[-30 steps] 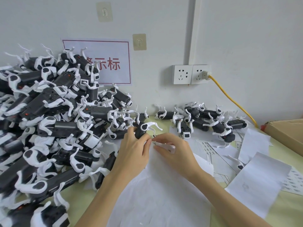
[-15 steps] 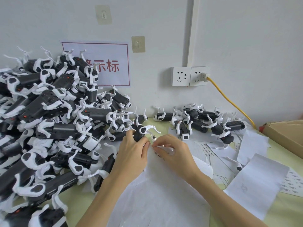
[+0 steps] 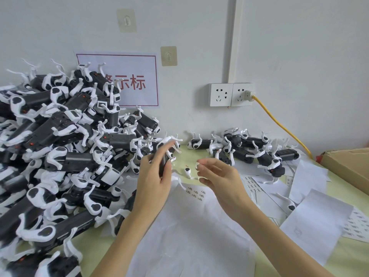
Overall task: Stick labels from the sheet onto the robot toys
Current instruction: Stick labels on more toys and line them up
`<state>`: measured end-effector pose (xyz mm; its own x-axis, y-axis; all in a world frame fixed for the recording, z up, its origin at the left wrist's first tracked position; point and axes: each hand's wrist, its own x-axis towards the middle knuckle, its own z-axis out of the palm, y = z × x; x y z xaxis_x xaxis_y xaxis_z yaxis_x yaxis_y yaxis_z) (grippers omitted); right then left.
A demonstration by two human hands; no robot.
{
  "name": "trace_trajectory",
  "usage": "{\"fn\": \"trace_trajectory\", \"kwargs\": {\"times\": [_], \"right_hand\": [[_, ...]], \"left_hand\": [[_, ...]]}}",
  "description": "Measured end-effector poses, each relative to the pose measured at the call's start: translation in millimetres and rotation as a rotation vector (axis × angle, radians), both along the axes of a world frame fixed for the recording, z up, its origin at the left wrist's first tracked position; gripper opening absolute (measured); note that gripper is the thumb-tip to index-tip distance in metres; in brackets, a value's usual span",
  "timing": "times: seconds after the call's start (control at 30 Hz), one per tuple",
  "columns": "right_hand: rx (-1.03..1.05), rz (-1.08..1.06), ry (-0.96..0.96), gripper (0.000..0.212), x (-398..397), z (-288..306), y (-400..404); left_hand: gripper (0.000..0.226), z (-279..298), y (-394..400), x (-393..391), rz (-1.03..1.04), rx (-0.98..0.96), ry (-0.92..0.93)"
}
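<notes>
My left hand (image 3: 154,182) grips a robot toy (image 3: 167,150) at frame centre; my right hand (image 3: 220,178) pinches a small label (image 3: 197,165) beside it, above the label sheet (image 3: 196,193) on the table (image 3: 349,256).

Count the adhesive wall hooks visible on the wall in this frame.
2. The upper hook is high on the wall above the red-bordered sign; the lower hook sits just right of the sign's top corner. None seems hidden.

Black-and-white robot toys (image 3: 65,156), yellow cable (image 3: 279,124)
</notes>
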<state>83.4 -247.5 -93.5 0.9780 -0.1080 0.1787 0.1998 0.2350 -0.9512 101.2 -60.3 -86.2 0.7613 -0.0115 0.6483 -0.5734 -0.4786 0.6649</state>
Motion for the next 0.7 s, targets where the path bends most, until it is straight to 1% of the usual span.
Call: {"fn": "trace_trajectory", "kwargs": {"times": [0.07, 0.1, 0.13, 0.2, 0.27, 0.33, 0.4, 0.5, 0.57, 0.63, 0.7], "right_hand": [[0.056, 0.039, 0.005, 0.009, -1.2, 3.8, -0.7], [0.072, 0.053, -0.001, 0.009, -2.1, 6.1, -1.1], [0.080, 0.064, -0.012, 0.009, -2.8, 8.2, -1.4], [0.078, 0.077, -0.033, 0.011, -4.0, 12.0, -1.7], [0.064, 0.080, -0.042, 0.017, -5.0, 14.4, -1.6], [0.055, 0.085, -0.042, 0.017, -6.1, 15.6, -1.6], [0.045, 0.097, -0.038, 0.015, -7.1, 16.4, -2.2], [0.035, 0.143, -0.022, 0.023, -7.4, 16.7, -3.1], [0.039, 0.166, -0.010, 0.023, -7.7, 16.5, -3.1], [0.051, 0.167, 0.002, 0.022, -7.9, 16.8, -2.4], [0.054, 0.160, 0.010, 0.020, -7.4, 17.3, -2.2]], "left_hand": [[0.073, 3.5, -0.3, -0.6, -0.036, -0.194, 0.016], [0.080, 4.1, -1.3, -1.5, -0.075, -0.305, 0.059], [0.083, 4.1, -3.1, -2.5, -0.109, -0.395, 0.114], [0.072, 3.6, -8.8, -4.5, -0.156, -0.492, 0.218], [0.061, 1.9, -15.5, -7.1, -0.203, -0.539, 0.303], [0.058, 0.1, -21.8, -11.0, -0.242, -0.556, 0.353], [0.058, -2.1, -27.2, -14.7, -0.277, -0.555, 0.367], [0.057, -3.6, -32.6, -18.2, -0.320, -0.568, 0.416], [0.055, -3.5, -34.4, -19.1, -0.358, -0.568, 0.457], [0.057, -4.4, -35.3, -19.1, -0.389, -0.587, 0.479], [0.064, -6.1, -35.7, -18.5, -0.411, -0.603, 0.468]]}}
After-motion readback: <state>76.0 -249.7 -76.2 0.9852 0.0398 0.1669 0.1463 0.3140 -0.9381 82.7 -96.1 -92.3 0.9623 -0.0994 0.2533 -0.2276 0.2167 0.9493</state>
